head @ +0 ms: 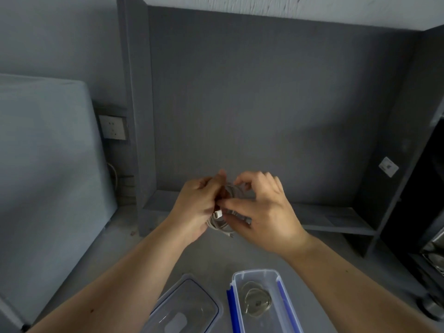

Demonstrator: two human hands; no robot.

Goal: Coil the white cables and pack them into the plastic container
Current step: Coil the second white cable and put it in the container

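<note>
Left grip (199, 206): fingers curled round the left side of a coiled white cable (222, 223), closed on it. Right grip (263, 212): thumb and forefinger pinch the coil from the right, just beside a small white plug (218, 214). Its other fingers arch above the loops. Motion blur, so exact finger contact cannot be told. The 2 grips meet over the coil and hold it above the counter (211, 258).

Below the grips, toward the person: 1 open plastic container (254, 273) with blue side clips stands on the counter. A second coiled cable (255, 302) lies flat on its floor. The lid (186, 308) lies just left of the container; whether they touch cannot be told.

Edges and room: grey counter surface shows between the grips and the container. Beyond the grips, a low shelf (336, 218) runs along the grey back panel, with upright side panels at both ends. Far left of the grips, a wall socket (113, 127). Far right, a dark object (427, 200) is cut by the frame edge.
</note>
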